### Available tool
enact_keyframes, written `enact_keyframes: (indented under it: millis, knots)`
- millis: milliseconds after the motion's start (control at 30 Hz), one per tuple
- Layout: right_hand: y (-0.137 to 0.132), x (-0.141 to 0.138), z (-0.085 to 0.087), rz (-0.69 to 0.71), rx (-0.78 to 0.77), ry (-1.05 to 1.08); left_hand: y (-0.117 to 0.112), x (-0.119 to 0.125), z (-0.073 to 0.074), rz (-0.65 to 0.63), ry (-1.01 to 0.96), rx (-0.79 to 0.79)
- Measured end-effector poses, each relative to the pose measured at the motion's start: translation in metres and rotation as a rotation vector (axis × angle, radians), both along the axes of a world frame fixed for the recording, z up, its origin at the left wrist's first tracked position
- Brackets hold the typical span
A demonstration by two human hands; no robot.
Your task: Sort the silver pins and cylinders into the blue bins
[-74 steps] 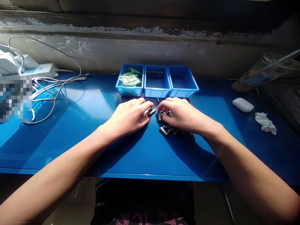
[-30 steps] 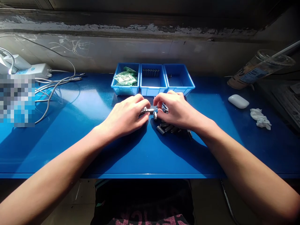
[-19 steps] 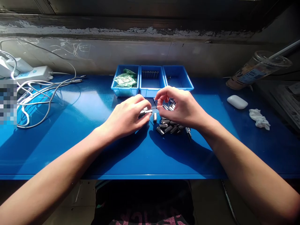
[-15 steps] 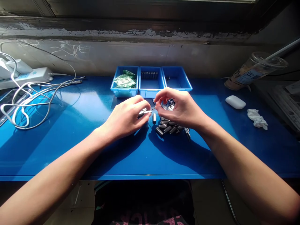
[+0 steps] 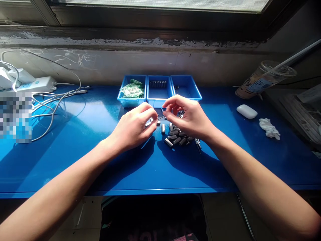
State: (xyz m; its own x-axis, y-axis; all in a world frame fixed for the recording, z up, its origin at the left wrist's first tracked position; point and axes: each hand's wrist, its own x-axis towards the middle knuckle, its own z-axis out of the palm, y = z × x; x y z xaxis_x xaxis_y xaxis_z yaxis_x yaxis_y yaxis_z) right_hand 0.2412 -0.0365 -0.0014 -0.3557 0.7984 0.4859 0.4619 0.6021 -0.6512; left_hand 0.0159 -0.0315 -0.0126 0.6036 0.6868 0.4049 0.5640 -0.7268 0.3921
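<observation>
Metal cylinder (image 5: 151,122) in left hand (image 5: 134,129), loose pile (image 5: 177,137) beside, bins (image 5: 130,102) behind.

Left hand (image 5: 132,129) covers most of the small metal piece (image 5: 151,122) pinched at its fingertips, so the piece's shape cannot be told; whether the right hand (image 5: 192,117) pinches anything is too fine to tell; this hand also hides the far part of the pile of dark cylinders (image 5: 176,138); contents of the right bin (image 5: 193,97) are too small to identify; a pixelated patch (image 5: 15,117) blanks part of the table (image 5: 100,167) at left; power strip (image 5: 27,84) and grey objects (image 5: 307,108) are cut by the side edges.
</observation>
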Motion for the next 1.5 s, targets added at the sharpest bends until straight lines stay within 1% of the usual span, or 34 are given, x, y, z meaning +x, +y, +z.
enact_keyframes:
  millis: [100, 167, 300, 533, 633, 733, 800, 900, 1000, 1067, 1200, 1300, 1400, 1500]
  knots:
    - [0.000, -0.001, -0.003, 0.025, 0.154, -0.073, 0.000, 0.000, -0.001, 0.005, -0.009, 0.008]
    - [0.001, -0.002, -0.005, 0.076, 0.200, -0.076, 0.000, 0.000, -0.001, 0.003, -0.021, 0.010]
    - [0.002, -0.003, -0.011, 0.145, 0.184, -0.060, 0.001, 0.000, -0.003, -0.004, -0.055, 0.016]
    - [0.001, -0.005, -0.015, 0.170, 0.151, -0.063, 0.000, 0.001, -0.002, -0.011, -0.087, 0.072]
    - [-0.001, -0.006, -0.013, 0.167, 0.105, -0.096, -0.002, 0.002, 0.000, -0.016, -0.067, 0.057]
    - [-0.004, -0.002, -0.002, 0.154, 0.016, -0.077, -0.003, 0.002, 0.002, -0.014, -0.056, 0.024]
    - [-0.006, 0.005, 0.010, 0.151, -0.096, 0.011, -0.003, 0.002, 0.003, -0.001, -0.051, 0.010]
    - [-0.008, 0.021, 0.027, 0.184, -0.262, 0.211, -0.003, 0.002, 0.003, 0.008, -0.046, 0.001]
    - [-0.006, 0.034, 0.035, 0.271, -0.317, 0.415, -0.004, 0.001, 0.002, 0.000, -0.035, -0.003]
    - [-0.004, 0.039, 0.035, 0.290, -0.328, 0.468, -0.003, 0.001, 0.002, -0.009, -0.026, -0.008]
    - [-0.001, 0.039, 0.036, 0.200, -0.382, 0.417, -0.003, 0.001, 0.001, -0.013, -0.022, -0.024]
    - [0.002, 0.040, 0.039, 0.126, -0.529, 0.449, -0.003, 0.001, 0.001, -0.011, -0.009, -0.036]
    - [0.010, 0.048, 0.037, -0.036, -0.658, 0.486, -0.003, 0.001, 0.001, -0.011, 0.014, -0.045]
    - [0.021, 0.058, 0.029, -0.233, -0.658, 0.524, -0.003, 0.001, 0.001, -0.001, 0.036, -0.049]
